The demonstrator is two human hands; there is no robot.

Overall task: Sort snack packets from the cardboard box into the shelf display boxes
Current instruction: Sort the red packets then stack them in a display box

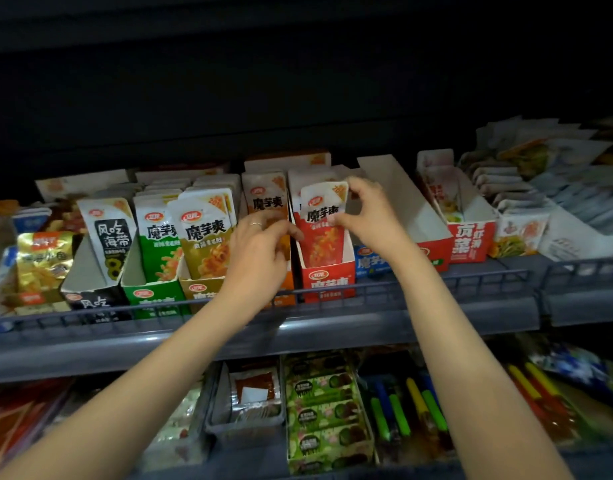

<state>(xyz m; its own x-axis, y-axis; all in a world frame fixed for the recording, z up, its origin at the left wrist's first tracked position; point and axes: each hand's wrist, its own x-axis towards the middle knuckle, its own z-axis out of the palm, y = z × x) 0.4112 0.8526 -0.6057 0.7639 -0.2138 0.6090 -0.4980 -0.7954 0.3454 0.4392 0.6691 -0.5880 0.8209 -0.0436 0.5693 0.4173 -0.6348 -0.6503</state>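
Right hand point(369, 213): thumb and fingers pinch the red packet point(320, 233) at its upper right edge. Left hand point(260, 245), ring on one finger: fingers curled, tips at the packet's left edge. Cannot tell whether they are pinching or only touching. Packet upright between both sets of fingertips, lower half inside the red display box point(329, 280) just below them.

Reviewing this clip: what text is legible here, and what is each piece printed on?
"风吃海带": black-and-white packet.
"魔芋爽": green packet, gold packet, orange packet, and the red packet pinched by the right hand.
"贡菜": red display box on the right.
"风吃": black display box.
Too blurred to read: red oval logos, smaller print, lower-shelf labels.
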